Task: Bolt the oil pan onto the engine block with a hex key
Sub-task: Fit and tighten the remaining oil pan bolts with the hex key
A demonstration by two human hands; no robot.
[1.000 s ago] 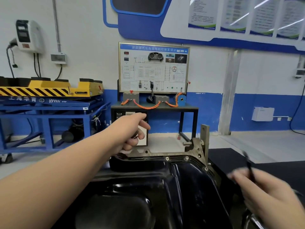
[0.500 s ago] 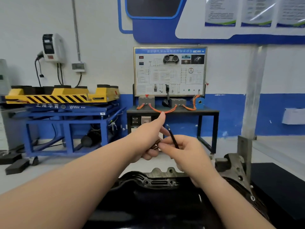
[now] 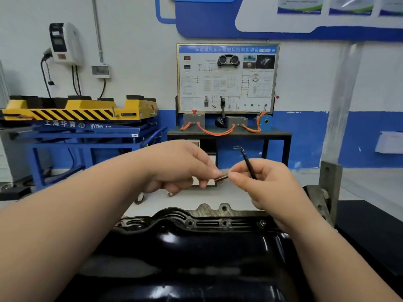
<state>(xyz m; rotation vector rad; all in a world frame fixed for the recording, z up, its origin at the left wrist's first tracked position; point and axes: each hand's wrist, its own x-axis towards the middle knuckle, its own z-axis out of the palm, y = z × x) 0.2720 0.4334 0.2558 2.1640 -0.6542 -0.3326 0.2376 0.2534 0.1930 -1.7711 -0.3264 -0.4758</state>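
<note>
Head view: the short dark metal bolt (image 3: pixel 221 177) could slip and drop past the glossy black oil pan's (image 3: pixel 196 247) far rim. Your right hand (image 3: pixel 269 184), already curled round the thin black L-shaped hex key (image 3: pixel 246 159), only fingertips it. The bolt sits above that rim, pinched by your left hand (image 3: pixel 182 168), between both hands.

White-and-blue wall (image 3: pixel 135 40), training bench (image 3: pixel 229 134)
</note>
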